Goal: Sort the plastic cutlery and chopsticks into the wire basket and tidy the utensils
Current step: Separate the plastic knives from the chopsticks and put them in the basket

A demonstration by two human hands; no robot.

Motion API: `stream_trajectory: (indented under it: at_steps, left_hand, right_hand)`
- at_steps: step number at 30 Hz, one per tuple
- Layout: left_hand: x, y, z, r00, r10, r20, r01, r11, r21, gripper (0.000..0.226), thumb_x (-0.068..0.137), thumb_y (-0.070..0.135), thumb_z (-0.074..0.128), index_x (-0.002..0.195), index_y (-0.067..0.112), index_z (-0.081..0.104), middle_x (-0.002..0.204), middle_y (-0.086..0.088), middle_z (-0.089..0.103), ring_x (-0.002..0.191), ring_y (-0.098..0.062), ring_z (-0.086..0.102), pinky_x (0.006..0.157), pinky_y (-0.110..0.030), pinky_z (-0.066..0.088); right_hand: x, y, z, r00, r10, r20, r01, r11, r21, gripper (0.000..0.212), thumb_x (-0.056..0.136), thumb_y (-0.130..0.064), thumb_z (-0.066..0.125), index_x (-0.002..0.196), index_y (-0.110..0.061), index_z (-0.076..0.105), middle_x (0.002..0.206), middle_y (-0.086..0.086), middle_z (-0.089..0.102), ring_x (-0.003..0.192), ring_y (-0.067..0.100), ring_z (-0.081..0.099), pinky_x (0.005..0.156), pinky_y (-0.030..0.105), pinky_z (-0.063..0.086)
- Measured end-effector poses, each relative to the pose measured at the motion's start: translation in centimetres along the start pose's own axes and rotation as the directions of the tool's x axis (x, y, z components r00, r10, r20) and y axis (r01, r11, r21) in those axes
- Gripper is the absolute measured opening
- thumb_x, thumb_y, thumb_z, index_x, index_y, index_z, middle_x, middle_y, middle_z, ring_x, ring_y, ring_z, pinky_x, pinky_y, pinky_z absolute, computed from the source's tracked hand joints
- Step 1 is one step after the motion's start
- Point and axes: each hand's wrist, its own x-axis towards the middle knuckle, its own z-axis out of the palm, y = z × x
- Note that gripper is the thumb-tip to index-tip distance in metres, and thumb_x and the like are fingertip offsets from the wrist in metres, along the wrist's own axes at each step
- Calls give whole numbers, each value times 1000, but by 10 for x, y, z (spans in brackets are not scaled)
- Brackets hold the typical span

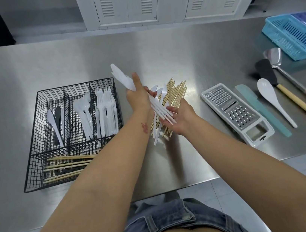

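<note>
My left hand [138, 96] grips a bundle of white plastic knives [123, 78], blades pointing up and away. The handle ends of the bundle rest against the open palm of my right hand [181, 117]. Beneath both hands lies a loose pile of wooden chopsticks [176, 93] with a few more white knives [159, 92] on it. The black wire basket [36, 161] stands to the left. It holds knives [54, 127] in its left compartment, spoons [83, 114] in the middle, forks [107, 110] on the right and chopsticks [66, 165] in the front compartment.
On the steel table to the right lie a flat grater [236, 114], a teal spatula [261, 108], a white spoon [271, 97], a black spatula with wooden handle [282, 89] and a metal turner [275, 57]. A blue plastic basket [296, 34] stands at the far right.
</note>
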Motion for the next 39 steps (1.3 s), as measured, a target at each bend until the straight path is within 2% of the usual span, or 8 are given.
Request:
stream_trajectory:
  at_steps: [5, 9, 14, 20, 24, 31, 37, 39]
  left_hand:
    - [-12, -10, 6, 995, 12, 96, -22, 994, 108, 34, 93, 40, 63, 95, 8, 52, 59, -1, 50, 40, -12, 51, 49, -27, 50]
    - [-16, -11, 4, 981, -44, 190, 18, 991, 134, 25, 95, 33, 61, 90, 13, 48, 59, -1, 49, 42, -13, 48, 47, -25, 47]
    - [-15, -20, -11, 909, -187, 372, 30, 920, 391, 29, 99, 37, 55, 89, 13, 43, 59, 0, 40, 40, -10, 34, 38, -20, 31]
    - [-22, -26, -30, 711, -467, 527, 3, 750, 661, 30, 99, 37, 55, 84, 13, 46, 58, 1, 45, 41, -11, 33, 39, -20, 31]
    - [-25, -25, -33, 622, -548, 560, -63, 677, 733, 33, 96, 40, 58, 85, 10, 48, 64, -3, 48, 46, -15, 35, 44, -24, 35]
    - [-21, -22, -36, 640, -578, 507, 8, 664, 748, 25, 97, 32, 60, 87, 12, 48, 60, -3, 45, 44, -15, 33, 42, -21, 32]
    - [-8, -13, -35, 812, -431, 394, 22, 697, 717, 25, 93, 29, 66, 89, 14, 45, 60, 1, 37, 36, -7, 28, 37, -17, 24]
    - [3, -5, -39, 896, -341, 283, 68, 737, 672, 29, 93, 30, 66, 104, 11, 47, 63, 1, 41, 37, -6, 31, 36, -18, 27]
  right_hand:
    - [-12, -4, 19, 1000, 10, -10, -9, 996, 84, 47, 100, -51, 32, 99, -7, 48, 90, 14, 62, 71, 30, 65, 72, 41, 56]
    - [-5, -8, 16, 999, -46, -17, 48, 995, 87, 48, 99, -52, 35, 108, -8, 50, 84, 11, 62, 74, 28, 66, 83, 42, 56]
    - [-6, -23, 7, 953, -304, -21, 283, 910, -303, 30, 102, -36, 37, 85, -16, 50, 76, -1, 52, 64, 12, 49, 52, 25, 37]
    - [18, -54, -7, 820, -567, 80, 530, 700, -478, 24, 97, -32, 44, 115, -23, 56, 110, -6, 57, 109, 15, 54, 98, 31, 42]
    - [15, -56, -7, 798, -556, 232, 549, 512, -661, 30, 96, -34, 47, 118, -24, 65, 120, -7, 63, 114, 13, 54, 100, 29, 39]
    - [18, -40, -10, 784, -461, 416, 535, 160, -830, 33, 95, -20, 42, 96, -19, 75, 114, -2, 68, 108, 16, 58, 93, 31, 44]
    - [31, -39, -5, 821, -510, 257, 527, 501, -687, 25, 94, -26, 40, 100, -25, 64, 102, 0, 70, 97, 21, 65, 99, 42, 49]
    - [40, -37, -10, 815, -539, 212, 476, 415, -775, 22, 94, -23, 41, 105, -22, 59, 105, 2, 68, 98, 23, 65, 96, 44, 50]
